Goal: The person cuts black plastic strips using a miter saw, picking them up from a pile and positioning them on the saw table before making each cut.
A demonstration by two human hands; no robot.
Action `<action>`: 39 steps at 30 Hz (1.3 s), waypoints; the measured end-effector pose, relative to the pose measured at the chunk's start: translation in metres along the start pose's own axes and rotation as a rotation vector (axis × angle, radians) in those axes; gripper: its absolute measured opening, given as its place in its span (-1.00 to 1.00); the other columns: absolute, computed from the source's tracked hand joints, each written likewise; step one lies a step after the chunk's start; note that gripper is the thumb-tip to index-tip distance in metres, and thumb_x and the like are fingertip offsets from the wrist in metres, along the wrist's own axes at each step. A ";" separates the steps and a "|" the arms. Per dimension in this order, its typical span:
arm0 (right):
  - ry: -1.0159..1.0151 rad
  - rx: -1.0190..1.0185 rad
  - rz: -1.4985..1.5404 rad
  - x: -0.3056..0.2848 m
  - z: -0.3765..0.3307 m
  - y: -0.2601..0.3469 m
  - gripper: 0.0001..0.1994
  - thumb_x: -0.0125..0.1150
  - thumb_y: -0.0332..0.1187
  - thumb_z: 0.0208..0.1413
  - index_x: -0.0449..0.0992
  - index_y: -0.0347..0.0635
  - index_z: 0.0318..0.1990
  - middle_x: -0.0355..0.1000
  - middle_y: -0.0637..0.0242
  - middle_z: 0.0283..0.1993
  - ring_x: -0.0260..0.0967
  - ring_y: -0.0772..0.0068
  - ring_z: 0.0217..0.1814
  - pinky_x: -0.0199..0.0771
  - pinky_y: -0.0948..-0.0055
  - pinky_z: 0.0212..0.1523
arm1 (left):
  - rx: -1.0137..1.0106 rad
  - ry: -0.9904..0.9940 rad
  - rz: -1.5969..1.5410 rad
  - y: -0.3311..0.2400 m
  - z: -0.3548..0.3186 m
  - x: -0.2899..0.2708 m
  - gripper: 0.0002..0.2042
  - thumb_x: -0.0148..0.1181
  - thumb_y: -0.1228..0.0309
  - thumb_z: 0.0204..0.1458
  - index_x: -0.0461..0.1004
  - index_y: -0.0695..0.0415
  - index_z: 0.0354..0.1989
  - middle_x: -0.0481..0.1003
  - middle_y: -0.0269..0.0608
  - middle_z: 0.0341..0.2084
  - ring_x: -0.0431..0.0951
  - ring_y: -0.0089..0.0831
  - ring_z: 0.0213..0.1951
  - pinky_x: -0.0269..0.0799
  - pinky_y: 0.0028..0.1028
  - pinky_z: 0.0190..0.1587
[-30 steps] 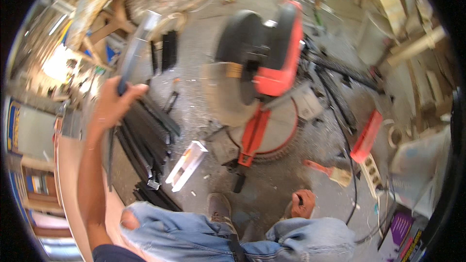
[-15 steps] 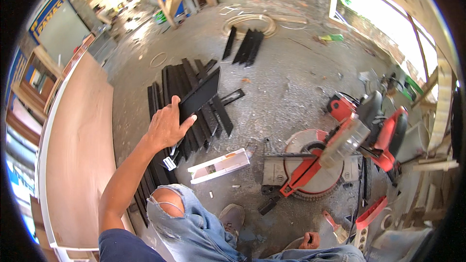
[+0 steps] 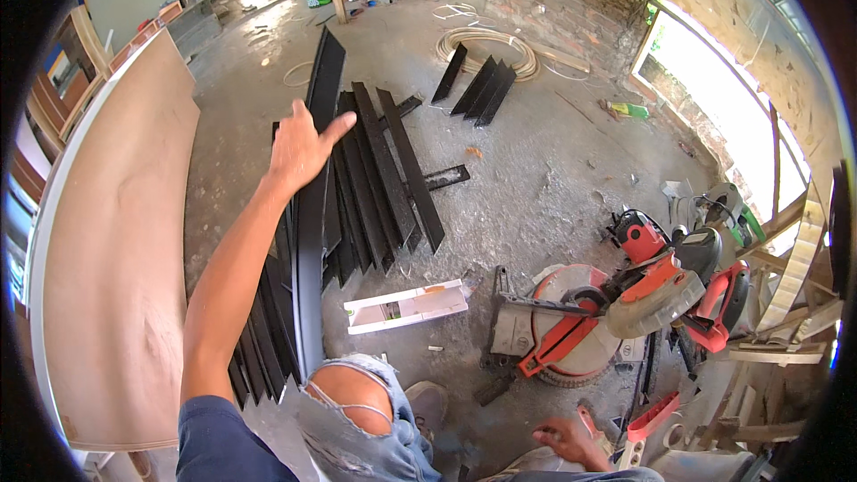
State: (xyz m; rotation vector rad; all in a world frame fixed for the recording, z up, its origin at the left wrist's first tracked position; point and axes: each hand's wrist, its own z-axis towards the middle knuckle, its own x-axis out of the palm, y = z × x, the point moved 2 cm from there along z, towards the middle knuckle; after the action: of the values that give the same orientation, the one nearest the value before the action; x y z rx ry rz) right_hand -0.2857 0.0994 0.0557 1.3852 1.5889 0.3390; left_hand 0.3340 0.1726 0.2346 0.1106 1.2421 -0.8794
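Note:
My left hand [image 3: 302,150] is closed around a long black angled-end strip [image 3: 309,259], thumb on its right side. The strip stands lengthwise, its pointed far end beyond my fingers and its near end by my left knee. Beneath and beside it lies a pile of similar black strips [image 3: 375,183], several overlapping, with more [image 3: 259,339] nearer me. Low on the right, my right hand [image 3: 573,443] is by my leg, fingers loosely bent and apart, with nothing visible in it. A paintbrush [image 3: 589,421] with a reddish handle lies just beyond it.
A red miter saw [image 3: 571,330] stands on the concrete at right. Ahead of my knee lies a white mitre box [image 3: 408,307]. Farther off are more black strips [image 3: 482,89] and coiled hose [image 3: 527,58]. A large curved wooden panel [image 3: 116,250] stands at left; a red-handled tool [image 3: 652,418] lies near right.
My left hand has swung the black strip from a slant to nearly lengthwise, its far end now farther away. My right hand has moved slightly forward, its fingers loosened. The view has shifted.

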 end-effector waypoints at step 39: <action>-0.684 -0.047 -0.221 -0.008 0.483 0.182 -0.53 0.27 -0.21 0.02 0.38 -0.43 -0.04 0.42 -0.17 -0.03 0.42 -0.18 0.03 0.43 0.03 0.04 | -0.814 -0.177 -0.721 0.176 -0.302 0.018 -0.81 0.23 0.37 0.14 0.48 0.18 -0.16 0.51 -0.34 -0.30 0.49 -0.60 -0.27 0.41 -0.58 -0.33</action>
State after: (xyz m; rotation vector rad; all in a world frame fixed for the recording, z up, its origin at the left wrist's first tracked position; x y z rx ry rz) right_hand 0.2039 -0.0273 -0.0477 1.1080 1.1306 -0.2169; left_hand 0.2128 0.4397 0.0436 -1.0979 1.3980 -0.8856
